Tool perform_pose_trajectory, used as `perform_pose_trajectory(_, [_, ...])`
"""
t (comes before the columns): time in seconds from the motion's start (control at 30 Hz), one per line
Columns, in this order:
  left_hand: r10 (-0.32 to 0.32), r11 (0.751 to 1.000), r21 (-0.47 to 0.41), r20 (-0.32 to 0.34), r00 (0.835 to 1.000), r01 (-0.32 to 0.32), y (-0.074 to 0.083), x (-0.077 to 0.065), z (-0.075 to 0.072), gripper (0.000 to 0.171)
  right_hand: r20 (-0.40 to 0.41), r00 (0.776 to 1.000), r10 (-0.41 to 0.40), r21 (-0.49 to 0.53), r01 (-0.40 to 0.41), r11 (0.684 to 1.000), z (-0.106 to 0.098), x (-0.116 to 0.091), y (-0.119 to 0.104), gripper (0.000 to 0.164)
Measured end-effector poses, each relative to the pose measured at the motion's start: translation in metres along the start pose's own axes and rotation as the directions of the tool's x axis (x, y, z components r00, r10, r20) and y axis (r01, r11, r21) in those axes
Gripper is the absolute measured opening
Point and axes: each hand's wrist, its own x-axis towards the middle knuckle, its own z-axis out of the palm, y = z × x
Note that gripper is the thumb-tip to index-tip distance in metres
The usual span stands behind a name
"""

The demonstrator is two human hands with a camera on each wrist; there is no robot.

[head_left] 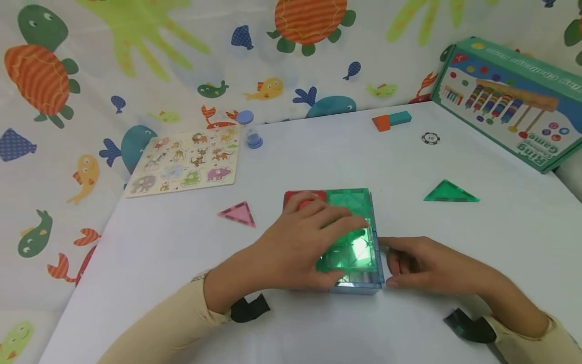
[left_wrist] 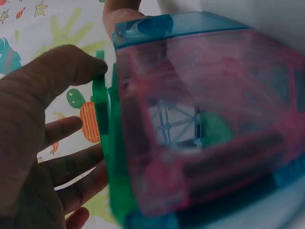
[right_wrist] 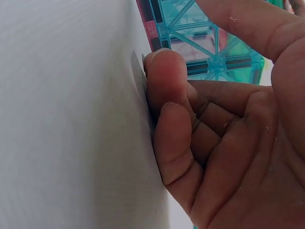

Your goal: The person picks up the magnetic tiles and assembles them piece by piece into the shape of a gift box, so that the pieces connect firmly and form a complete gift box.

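Observation:
A box of see-through magnetic tiles (head_left: 378,253) stands on the white table, with green tiles (head_left: 349,200) and a red tile (head_left: 321,195) on top. My left hand (head_left: 295,247) lies over the top with its fingers spread, its thumb near the front edge. In the left wrist view that thumb touches a green tile's edge, beside a pink side tile (left_wrist: 162,191). My right hand (head_left: 427,265) is at the box's right side, index finger and thumb extended toward the wall, other fingers bent. Blue wall tiles (right_wrist: 190,28) show in the right wrist view.
A pink triangle tile (head_left: 240,214) lies left of the box, a green triangle tile (head_left: 450,192) to the right. Farther back are an animal puzzle board (head_left: 182,164), a small hourglass (head_left: 253,136), orange and teal blocks (head_left: 392,120), a round chip (head_left: 430,138) and a game box (head_left: 509,106).

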Motion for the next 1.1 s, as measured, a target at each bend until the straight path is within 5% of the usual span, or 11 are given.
perform_pose_trajectory(0.17, [0.022, 0.999, -0.030, 0.078, 0.997, -0.020, 0.003, 0.004, 0.008, 0.069, 0.008, 1.000, -0.010, 0.001, 0.010, 1.000, -0.001, 0.000, 0.000, 0.056])
perform_pose_trajectory(0.83, [0.060, 0.995, -0.078, 0.060, 0.996, -0.055, 0.002, -0.008, 0.014, 0.078, 0.008, 1.000, 0.004, 0.014, -0.004, 1.000, 0.000, -0.001, 0.001, 0.053])
perform_pose_trajectory(0.97, [0.017, 0.995, -0.098, 0.044, 0.999, -0.012, -0.004, -0.014, 0.010, 0.076, 0.005, 1.000, 0.021, 0.017, -0.021, 1.000, 0.000, -0.001, 0.001, 0.054])
perform_pose_trajectory(1.1, [-0.112, 0.990, -0.085, -0.021, 0.993, 0.110, -0.023, -0.036, 0.001, 0.075, 0.011, 0.999, 0.040, 0.020, -0.040, 0.999, 0.000, 0.000, 0.000, 0.055])
